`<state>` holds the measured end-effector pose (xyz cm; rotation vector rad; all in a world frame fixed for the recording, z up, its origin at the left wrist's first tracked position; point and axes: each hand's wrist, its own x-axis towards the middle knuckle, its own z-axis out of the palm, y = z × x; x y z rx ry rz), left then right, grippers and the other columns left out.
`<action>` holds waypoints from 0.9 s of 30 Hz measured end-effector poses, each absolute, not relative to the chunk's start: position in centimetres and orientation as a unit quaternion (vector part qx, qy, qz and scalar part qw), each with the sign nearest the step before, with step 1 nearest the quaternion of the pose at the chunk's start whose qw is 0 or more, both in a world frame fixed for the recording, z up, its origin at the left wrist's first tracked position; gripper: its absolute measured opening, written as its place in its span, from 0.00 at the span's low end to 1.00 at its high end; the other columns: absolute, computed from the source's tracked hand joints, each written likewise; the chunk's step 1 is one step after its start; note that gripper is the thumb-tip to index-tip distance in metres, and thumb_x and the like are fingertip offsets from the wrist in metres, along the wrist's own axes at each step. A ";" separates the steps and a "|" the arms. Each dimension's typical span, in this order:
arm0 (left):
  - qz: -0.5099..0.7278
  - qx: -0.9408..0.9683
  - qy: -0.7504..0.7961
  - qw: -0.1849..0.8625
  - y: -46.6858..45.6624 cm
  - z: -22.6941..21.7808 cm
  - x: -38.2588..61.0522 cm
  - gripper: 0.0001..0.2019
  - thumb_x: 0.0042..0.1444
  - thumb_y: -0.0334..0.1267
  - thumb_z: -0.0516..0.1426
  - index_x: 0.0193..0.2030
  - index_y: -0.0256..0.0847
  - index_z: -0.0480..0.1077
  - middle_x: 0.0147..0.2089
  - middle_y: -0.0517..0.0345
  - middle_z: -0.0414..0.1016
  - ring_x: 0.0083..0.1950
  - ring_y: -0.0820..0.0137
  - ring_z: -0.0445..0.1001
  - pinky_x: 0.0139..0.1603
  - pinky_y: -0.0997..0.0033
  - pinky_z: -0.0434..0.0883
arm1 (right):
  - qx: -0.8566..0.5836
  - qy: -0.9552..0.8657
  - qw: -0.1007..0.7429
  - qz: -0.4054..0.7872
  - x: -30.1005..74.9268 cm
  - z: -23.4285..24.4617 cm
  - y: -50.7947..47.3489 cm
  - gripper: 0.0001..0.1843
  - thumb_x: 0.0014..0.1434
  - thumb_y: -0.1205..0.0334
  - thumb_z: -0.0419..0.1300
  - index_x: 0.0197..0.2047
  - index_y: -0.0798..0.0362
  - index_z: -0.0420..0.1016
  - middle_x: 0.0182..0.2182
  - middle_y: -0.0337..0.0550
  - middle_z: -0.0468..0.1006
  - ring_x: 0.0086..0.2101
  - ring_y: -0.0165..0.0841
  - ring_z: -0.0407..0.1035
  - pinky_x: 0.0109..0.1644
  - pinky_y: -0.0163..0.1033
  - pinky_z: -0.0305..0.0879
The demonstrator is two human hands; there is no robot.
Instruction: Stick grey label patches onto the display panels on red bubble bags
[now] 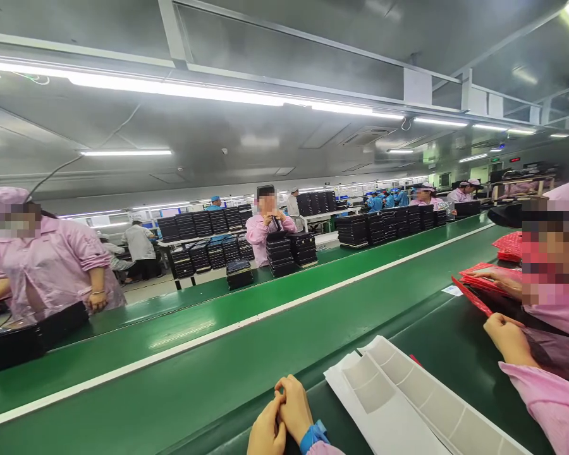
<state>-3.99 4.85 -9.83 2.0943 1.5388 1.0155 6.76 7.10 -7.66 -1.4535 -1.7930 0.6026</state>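
My left hand [267,431] and my right hand [294,407] meet at the near edge of the green bench, low in the head view. Both have curled fingers, and the fingertips touch each other. Nothing shows between them. A blue wristband [314,436] circles my right wrist, below it a pink sleeve. Just right of my hands lie white label sheets [408,404] with rows of grey labels, partly overlapping. My hands are apart from these sheets.
A green conveyor [265,354] with a white dividing strip runs past. At right, a co-worker's hand [509,338] is near red bubble bags [490,278]. Across the line stand stacks of black flat units [353,231] and several people in pink. A small white paper [452,291] lies by the bags.
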 end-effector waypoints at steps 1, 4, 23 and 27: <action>0.363 0.736 0.544 0.176 4.7 -9.6 -3.9 0.23 0.44 0.32 0.49 0.50 0.40 0.69 0.51 0.54 0.73 0.52 0.64 0.71 0.53 0.67 0.67 | -0.568 -0.699 0.367 0.233 7.0 -7.5 7.0 0.12 0.60 0.58 0.52 0.41 0.56 0.69 0.39 0.42 0.71 0.36 0.28 0.67 0.41 0.39 0.66; 0.362 0.733 0.547 0.181 4.3 -9.0 -3.6 0.22 0.45 0.32 0.48 0.49 0.41 0.69 0.50 0.54 0.73 0.51 0.64 0.71 0.53 0.68 0.67 | -0.577 -0.695 0.367 0.224 7.9 -6.8 6.5 0.16 0.60 0.55 0.51 0.48 0.54 0.66 0.45 0.44 0.68 0.42 0.31 0.66 0.45 0.42 0.67; 0.350 0.737 0.542 0.201 3.4 -8.1 -3.2 0.20 0.47 0.28 0.46 0.47 0.38 0.68 0.45 0.52 0.75 0.45 0.65 0.72 0.47 0.70 0.67 | -0.560 -0.707 0.368 0.226 6.6 -8.3 7.4 0.09 0.57 0.68 0.51 0.35 0.50 0.72 0.25 0.37 0.74 0.28 0.26 0.67 0.31 0.29 0.55; 0.344 0.739 0.545 0.197 3.4 -8.3 -3.2 0.21 0.47 0.27 0.45 0.48 0.38 0.67 0.46 0.52 0.74 0.46 0.66 0.72 0.47 0.71 0.66 | -0.557 -0.704 0.379 0.223 6.6 -8.5 7.5 0.09 0.56 0.67 0.50 0.35 0.50 0.72 0.25 0.38 0.74 0.27 0.27 0.66 0.30 0.29 0.52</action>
